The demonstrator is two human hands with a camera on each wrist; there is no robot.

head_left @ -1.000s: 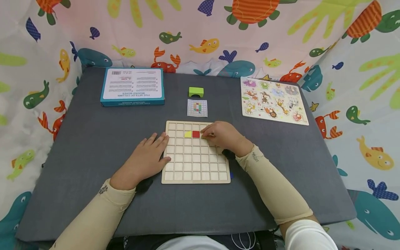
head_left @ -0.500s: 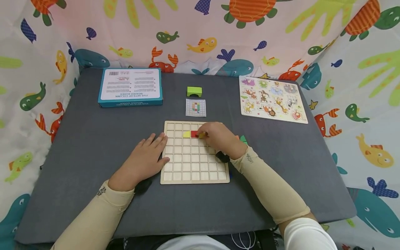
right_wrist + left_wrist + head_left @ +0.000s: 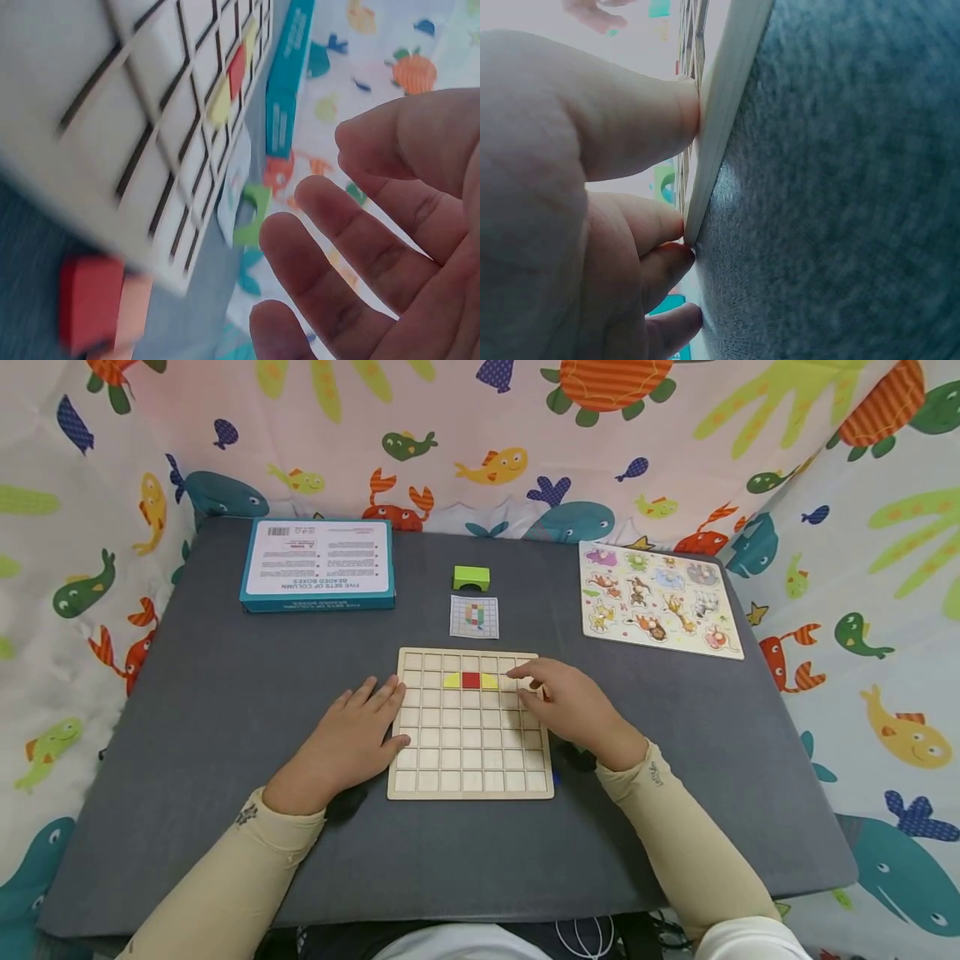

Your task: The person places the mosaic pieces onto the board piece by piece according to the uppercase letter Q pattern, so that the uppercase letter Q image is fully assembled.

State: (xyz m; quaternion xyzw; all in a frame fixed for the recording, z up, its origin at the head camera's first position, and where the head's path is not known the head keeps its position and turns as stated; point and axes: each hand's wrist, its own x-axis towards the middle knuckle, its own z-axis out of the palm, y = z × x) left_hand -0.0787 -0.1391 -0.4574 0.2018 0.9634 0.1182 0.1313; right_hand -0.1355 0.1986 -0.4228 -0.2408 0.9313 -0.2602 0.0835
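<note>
Red block (image 3: 91, 304) beside board (image 3: 86, 199), right wrist view, hidden from head

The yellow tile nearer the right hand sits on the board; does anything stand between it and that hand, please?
Nothing visible does: in the head view, only a bare part of the grid board shows between the yellow tile and the right hand; the right wrist view shows no obstacle either.
</note>
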